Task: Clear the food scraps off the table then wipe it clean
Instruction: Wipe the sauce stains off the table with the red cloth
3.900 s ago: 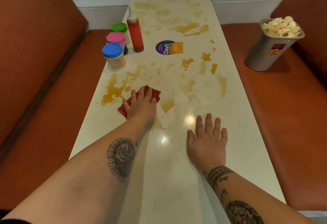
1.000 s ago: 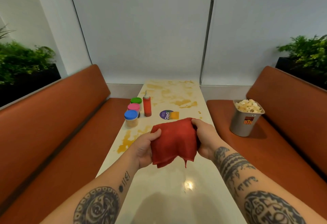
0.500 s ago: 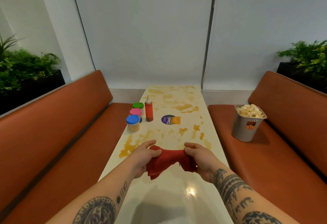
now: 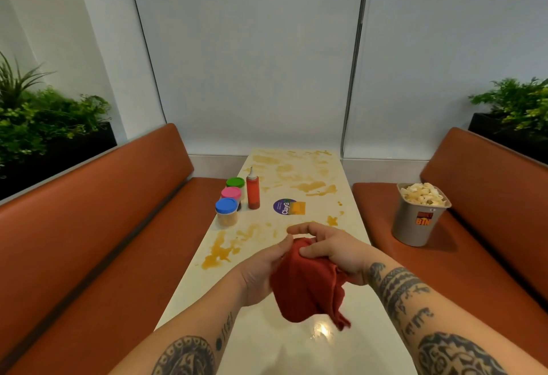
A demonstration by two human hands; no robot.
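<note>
3 tubs (image 4: 231,193), bottle (image 4: 253,194) at table (image 4: 323,214) edge

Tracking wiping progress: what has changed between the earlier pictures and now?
The left hand lifted the red cloth off the table; the right hand came off it and took hold too. Both now hold it bunched. Stains, jars, red squeeze bottle and bin stayed put.

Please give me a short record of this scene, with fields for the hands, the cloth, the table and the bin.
hands: left hand and right hand both grip the red cloth
cloth: bunched, held above the table
table: yellow-brown stains on middle and far part; near end glossy
on table: blue-lid jar, pink-lid jar, green-lid jar, red squeeze bottle, sticker
bin: grey bin on the right bench, full of pale scraps
</note>
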